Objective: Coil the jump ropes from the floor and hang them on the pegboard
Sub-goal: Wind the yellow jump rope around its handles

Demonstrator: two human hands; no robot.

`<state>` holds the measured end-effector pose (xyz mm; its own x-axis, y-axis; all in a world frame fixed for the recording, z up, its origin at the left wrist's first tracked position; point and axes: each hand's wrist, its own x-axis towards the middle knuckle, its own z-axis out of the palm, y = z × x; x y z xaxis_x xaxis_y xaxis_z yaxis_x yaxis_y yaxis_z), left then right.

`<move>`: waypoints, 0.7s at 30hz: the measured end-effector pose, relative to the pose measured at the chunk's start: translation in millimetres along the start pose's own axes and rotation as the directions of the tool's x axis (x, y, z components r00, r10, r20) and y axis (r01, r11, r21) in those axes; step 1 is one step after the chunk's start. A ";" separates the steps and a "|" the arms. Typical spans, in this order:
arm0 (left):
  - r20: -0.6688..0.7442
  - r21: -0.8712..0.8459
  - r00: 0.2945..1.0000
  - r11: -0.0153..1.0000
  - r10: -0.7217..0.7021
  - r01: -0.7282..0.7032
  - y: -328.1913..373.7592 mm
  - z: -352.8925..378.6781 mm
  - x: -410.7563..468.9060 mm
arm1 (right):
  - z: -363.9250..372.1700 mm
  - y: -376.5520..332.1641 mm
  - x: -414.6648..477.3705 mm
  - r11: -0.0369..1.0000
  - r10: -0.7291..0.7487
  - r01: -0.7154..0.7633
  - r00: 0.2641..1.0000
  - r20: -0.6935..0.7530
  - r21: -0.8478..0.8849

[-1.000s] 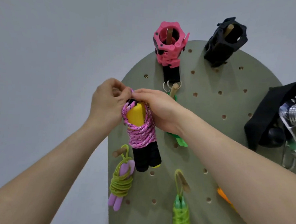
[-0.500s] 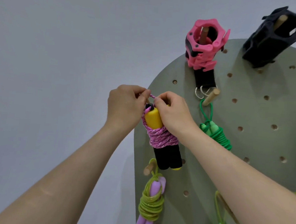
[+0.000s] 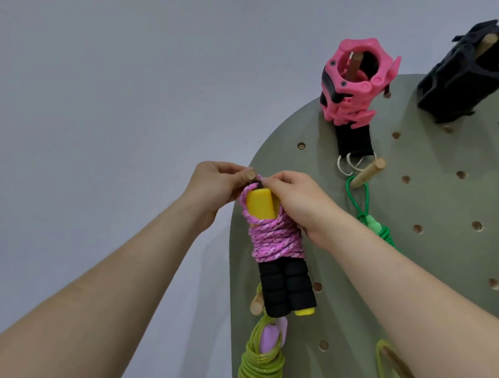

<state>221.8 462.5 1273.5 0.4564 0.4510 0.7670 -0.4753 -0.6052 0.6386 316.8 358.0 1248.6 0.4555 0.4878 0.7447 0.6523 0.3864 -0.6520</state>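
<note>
Head view: left hand [image 3: 213, 183] & right hand [image 3: 297, 203], frame centre, both w/ fingers curled, pinching top loop of pink rope [image 3: 274, 240] at peg [image 3: 250, 175] on pegboard [image 3: 413, 257] left edge. Coil hangs below, black handles down. Lime rope [image 3: 261, 365] bottom centre; green rope [image 3: 383, 232] centre-right.

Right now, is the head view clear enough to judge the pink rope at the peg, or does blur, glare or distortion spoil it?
Head view: soft even light, no glare; pink rope, left hand, right hand and peg are sharp; wide-angle stretch bends the pegboard edge.
</note>
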 end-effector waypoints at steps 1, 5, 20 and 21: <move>-0.025 0.023 0.999 1.000 0.021 -0.020 -3.5 2.8 3.3 | -0.6 4.2 -0.5 0.996 -0.033 0.032 0.999 -0.010 -0.079; -0.081 0.146 0.994 0.988 0.067 -0.055 -14.7 9.2 14.0 | -10.4 17.5 -7.5 0.979 -0.037 0.063 0.990 0.135 -0.193; 0.298 0.293 0.952 0.942 0.071 -0.162 -25.6 -11.1 -2.1 | -16.4 11.7 6.2 0.799 -0.133 0.189 0.981 0.138 -0.571; 0.315 0.309 0.946 0.934 0.079 -0.181 -24.9 -8.3 -3.7 | -17.4 10.0 5.5 0.835 -0.129 0.179 0.983 0.132 -0.520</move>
<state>225.7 481.3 1255.3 0.6310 0.1719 0.7565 -0.2943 -0.8492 0.4385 336.4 350.9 1248.7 0.2839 0.5328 0.7972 0.9414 0.0031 -0.3374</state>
